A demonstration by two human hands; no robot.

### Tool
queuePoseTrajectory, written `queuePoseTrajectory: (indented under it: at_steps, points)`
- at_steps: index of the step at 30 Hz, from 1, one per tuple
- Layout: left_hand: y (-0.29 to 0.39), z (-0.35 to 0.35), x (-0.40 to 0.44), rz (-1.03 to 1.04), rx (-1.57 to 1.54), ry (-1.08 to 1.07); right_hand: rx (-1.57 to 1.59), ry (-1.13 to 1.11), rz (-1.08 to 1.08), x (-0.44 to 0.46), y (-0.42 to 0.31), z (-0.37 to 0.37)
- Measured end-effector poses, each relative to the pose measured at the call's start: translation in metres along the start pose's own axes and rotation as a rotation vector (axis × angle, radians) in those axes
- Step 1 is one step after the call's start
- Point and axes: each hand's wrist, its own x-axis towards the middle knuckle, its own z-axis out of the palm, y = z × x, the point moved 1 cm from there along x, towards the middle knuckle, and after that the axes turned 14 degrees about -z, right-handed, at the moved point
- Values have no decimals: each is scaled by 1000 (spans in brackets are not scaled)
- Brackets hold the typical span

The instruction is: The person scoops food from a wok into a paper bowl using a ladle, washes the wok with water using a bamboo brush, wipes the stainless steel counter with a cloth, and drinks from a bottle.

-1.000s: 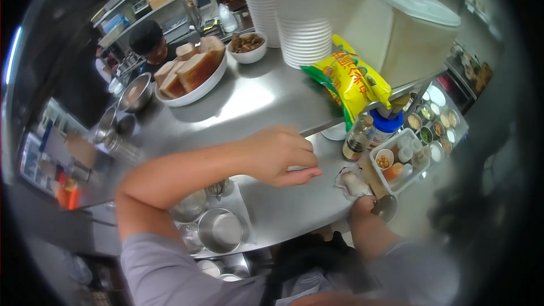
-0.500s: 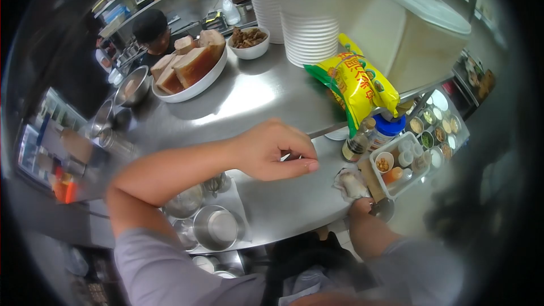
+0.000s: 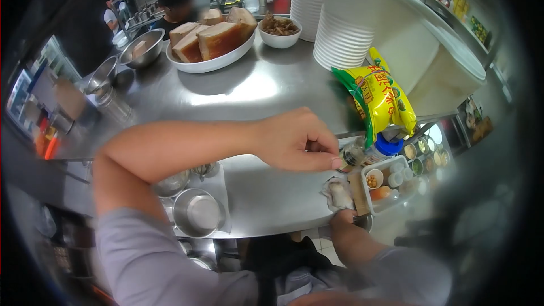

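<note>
Head view, left to right: a steel pot (image 3: 199, 211) and a white dish (image 3: 211, 66) of meat blocks, then stacked white bowls (image 3: 344, 39) and a yellow-green packet (image 3: 385, 99) partly blocking the bottle (image 3: 353, 155). The bottle's long axis slants up rightward; the crumpled cloth (image 3: 339, 194) on the lower counter (image 3: 266, 207) points lengthwise toward the right hand (image 3: 343, 224). The left hand (image 3: 300, 140), on a raised, bent arm, has narrowly curled fingers; I can't tell whether it holds anything. The right's grip, at the cloth's near end, is probably too hidden to judge.
</note>
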Motion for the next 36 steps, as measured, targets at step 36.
queuePoseTrajectory:
  at_steps: [36]
  points:
    - [0, 1, 3, 33, -9, 11, 152, 111, 213, -11, -2, -4]
